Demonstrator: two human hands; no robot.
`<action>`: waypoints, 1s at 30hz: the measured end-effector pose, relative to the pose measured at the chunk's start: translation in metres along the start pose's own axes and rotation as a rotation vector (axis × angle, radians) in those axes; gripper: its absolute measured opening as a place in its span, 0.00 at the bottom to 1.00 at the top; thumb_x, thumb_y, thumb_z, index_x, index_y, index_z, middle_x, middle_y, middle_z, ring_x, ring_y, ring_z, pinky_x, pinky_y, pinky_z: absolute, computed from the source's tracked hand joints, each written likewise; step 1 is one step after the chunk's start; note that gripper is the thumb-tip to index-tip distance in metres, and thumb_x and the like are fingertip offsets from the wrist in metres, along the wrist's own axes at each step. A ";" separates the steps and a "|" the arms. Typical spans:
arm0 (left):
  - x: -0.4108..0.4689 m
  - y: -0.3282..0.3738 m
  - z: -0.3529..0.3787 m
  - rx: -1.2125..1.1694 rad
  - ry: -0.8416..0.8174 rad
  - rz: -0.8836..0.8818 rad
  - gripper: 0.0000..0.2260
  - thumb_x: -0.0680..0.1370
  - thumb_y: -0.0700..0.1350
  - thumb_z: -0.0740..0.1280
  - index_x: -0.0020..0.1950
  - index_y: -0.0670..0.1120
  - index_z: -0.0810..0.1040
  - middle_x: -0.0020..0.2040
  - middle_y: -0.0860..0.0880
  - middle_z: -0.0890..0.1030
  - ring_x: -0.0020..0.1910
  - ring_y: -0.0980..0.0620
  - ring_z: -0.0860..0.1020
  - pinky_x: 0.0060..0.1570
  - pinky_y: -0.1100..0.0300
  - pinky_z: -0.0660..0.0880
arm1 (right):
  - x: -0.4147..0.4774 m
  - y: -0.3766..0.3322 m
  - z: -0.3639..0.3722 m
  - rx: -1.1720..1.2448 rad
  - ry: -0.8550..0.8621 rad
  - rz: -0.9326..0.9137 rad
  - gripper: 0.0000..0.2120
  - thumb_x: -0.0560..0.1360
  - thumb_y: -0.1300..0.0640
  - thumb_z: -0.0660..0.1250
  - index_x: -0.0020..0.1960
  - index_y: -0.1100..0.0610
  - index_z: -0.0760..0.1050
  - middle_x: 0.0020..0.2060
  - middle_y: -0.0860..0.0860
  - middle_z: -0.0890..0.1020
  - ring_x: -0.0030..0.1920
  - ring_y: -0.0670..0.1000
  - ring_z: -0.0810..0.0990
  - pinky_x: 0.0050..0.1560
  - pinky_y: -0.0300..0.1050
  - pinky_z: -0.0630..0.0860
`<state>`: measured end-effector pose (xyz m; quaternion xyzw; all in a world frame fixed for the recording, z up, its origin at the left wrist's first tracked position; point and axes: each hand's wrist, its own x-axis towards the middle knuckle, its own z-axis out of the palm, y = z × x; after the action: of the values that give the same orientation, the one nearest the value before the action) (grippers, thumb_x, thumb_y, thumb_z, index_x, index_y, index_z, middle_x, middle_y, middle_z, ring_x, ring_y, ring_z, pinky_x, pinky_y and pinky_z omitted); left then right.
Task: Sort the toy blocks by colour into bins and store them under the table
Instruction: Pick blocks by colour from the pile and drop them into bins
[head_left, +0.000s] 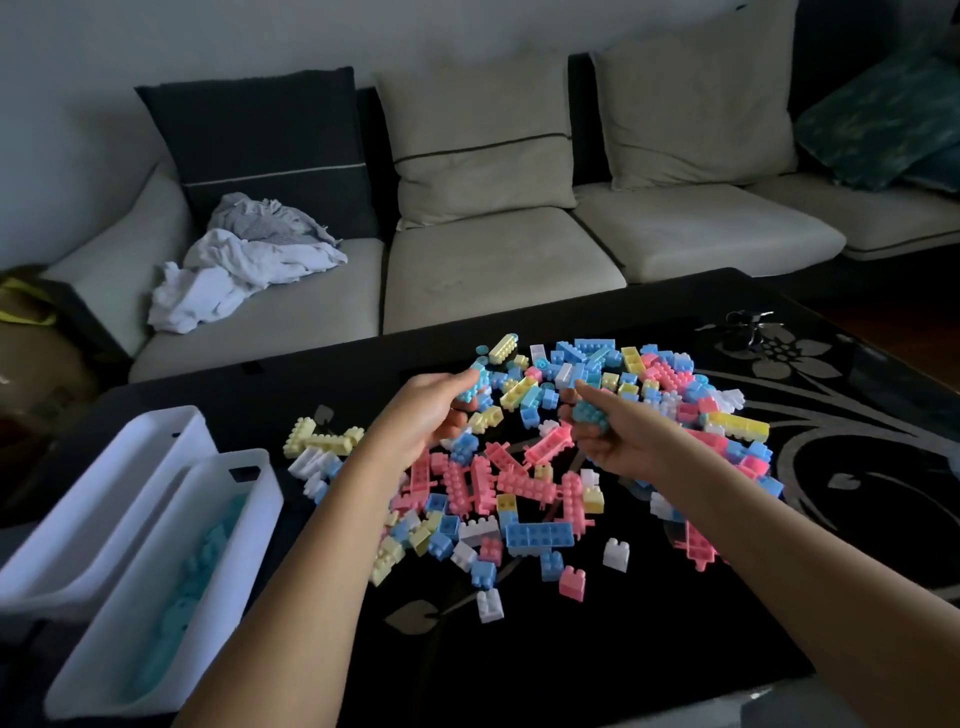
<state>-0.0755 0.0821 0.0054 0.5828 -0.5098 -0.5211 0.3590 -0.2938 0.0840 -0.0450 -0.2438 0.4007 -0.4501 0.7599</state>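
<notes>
A heap of pink, blue, teal, yellow and white toy blocks (535, 467) covers the middle of the black glass table (623, 649). My left hand (431, 410) hovers over the heap's far left part and grips teal blocks (475, 384) at its fingertips. My right hand (608, 436) is palm up over the heap and holds a cluster of teal blocks (589, 415). Two white bins stand at the table's left end: the near bin (244, 499) holds teal blocks (192, 582); the inside of the far bin (156, 436) is not visible.
A beige sofa (493, 265) with cushions runs along the far side of the table, with crumpled white cloth (244, 265) on its left seat. A bunch of keys (748, 322) lies at the table's far right. Stray blocks reach toward the front edge.
</notes>
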 end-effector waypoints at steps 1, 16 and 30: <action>-0.012 -0.003 -0.013 0.083 0.055 0.034 0.12 0.78 0.52 0.64 0.50 0.44 0.79 0.37 0.48 0.76 0.30 0.55 0.70 0.33 0.62 0.68 | 0.004 0.006 0.013 -0.020 -0.016 0.022 0.11 0.80 0.52 0.59 0.48 0.59 0.73 0.33 0.52 0.77 0.21 0.42 0.67 0.18 0.32 0.62; -0.154 -0.061 -0.191 0.622 0.596 -0.197 0.07 0.75 0.47 0.69 0.43 0.43 0.80 0.36 0.46 0.82 0.34 0.49 0.82 0.43 0.52 0.80 | 0.019 0.087 0.264 -0.257 -0.298 0.234 0.09 0.79 0.61 0.60 0.41 0.57 0.72 0.39 0.52 0.73 0.43 0.50 0.76 0.32 0.34 0.75; -0.118 -0.047 -0.172 0.740 0.705 0.020 0.13 0.77 0.51 0.65 0.59 0.48 0.79 0.57 0.49 0.81 0.54 0.49 0.78 0.48 0.60 0.69 | 0.028 0.078 0.266 -0.594 -0.429 0.218 0.16 0.80 0.62 0.57 0.66 0.65 0.71 0.66 0.63 0.71 0.63 0.61 0.74 0.59 0.47 0.73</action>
<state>0.1096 0.1870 0.0230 0.8063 -0.5137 -0.0740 0.2838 -0.0280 0.0989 0.0361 -0.4978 0.3693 -0.1696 0.7662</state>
